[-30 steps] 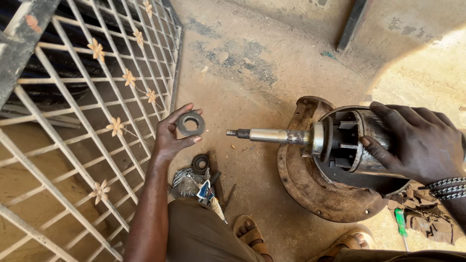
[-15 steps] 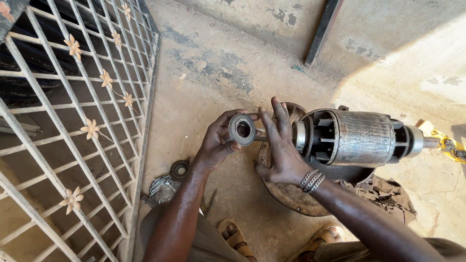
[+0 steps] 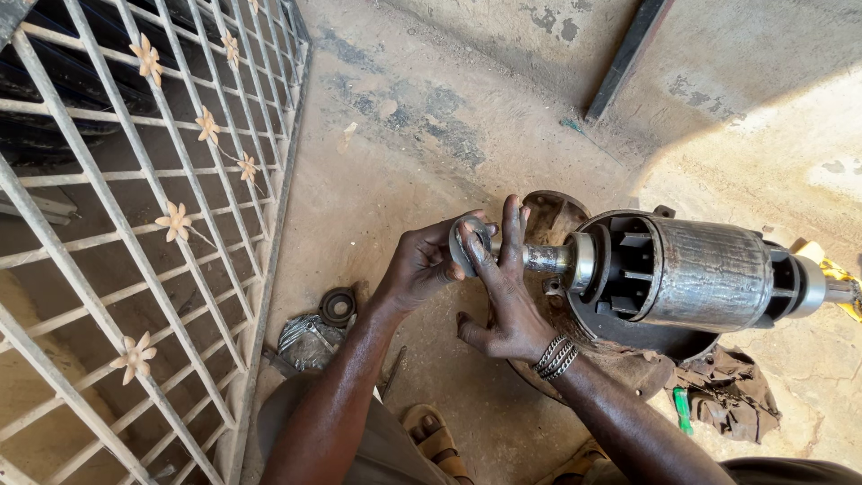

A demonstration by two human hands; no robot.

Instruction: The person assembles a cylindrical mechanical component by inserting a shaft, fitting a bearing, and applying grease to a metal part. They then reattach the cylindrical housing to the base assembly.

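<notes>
Hands meeting at the tip of a motor shaft (image 3: 546, 259). Left hand (image 3: 422, 268) pinching a metal ring (image 3: 469, 244) at the shaft's end; right hand (image 3: 507, 296) pressing flat fingers against the ring's face, palm open, closed on nothing. Rotor (image 3: 705, 274) lying sideways over a rusty round housing (image 3: 620, 337). Metal gate (image 3: 135, 224) standing near on the left, its frame edge well apart from the hands. Bare concrete floor (image 3: 404, 135) beyond. Small black ring (image 3: 338, 307) near the left forearm.
</notes>
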